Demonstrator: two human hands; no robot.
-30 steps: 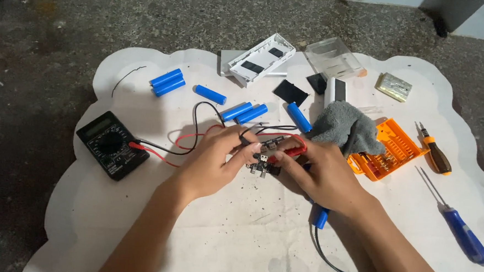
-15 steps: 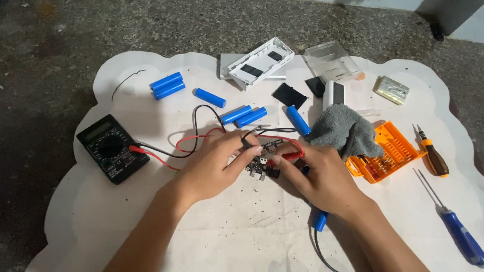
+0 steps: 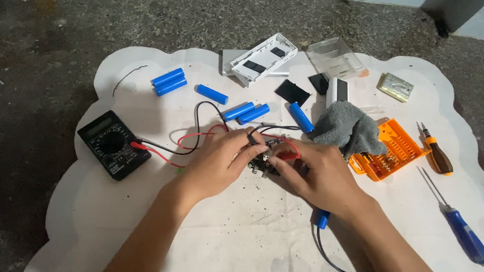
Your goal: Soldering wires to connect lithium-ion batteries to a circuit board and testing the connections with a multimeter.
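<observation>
My left hand [image 3: 218, 163] pinches the black probe [image 3: 251, 137] of a black multimeter [image 3: 113, 144] and presses its tip onto a small circuit board [image 3: 264, 160] at the middle of the white sheet. My right hand [image 3: 321, 174] grips the red probe [image 3: 288, 153] and touches the same board from the right. Red and black leads [image 3: 195, 136] loop from the meter to the probes. A blue-ended cable [image 3: 321, 218] runs out from under my right wrist.
Several blue cylindrical battery cells [image 3: 170, 81] lie at the back, one [image 3: 301, 117] near a grey cloth [image 3: 348, 129]. A white plastic casing [image 3: 263, 57], a clear case [image 3: 337, 56], an orange bit holder [image 3: 392, 150] and two screwdrivers [image 3: 436, 152] [image 3: 464, 235] lie around.
Both hands have stayed on the board; the fingers and probes shifted only slightly.
</observation>
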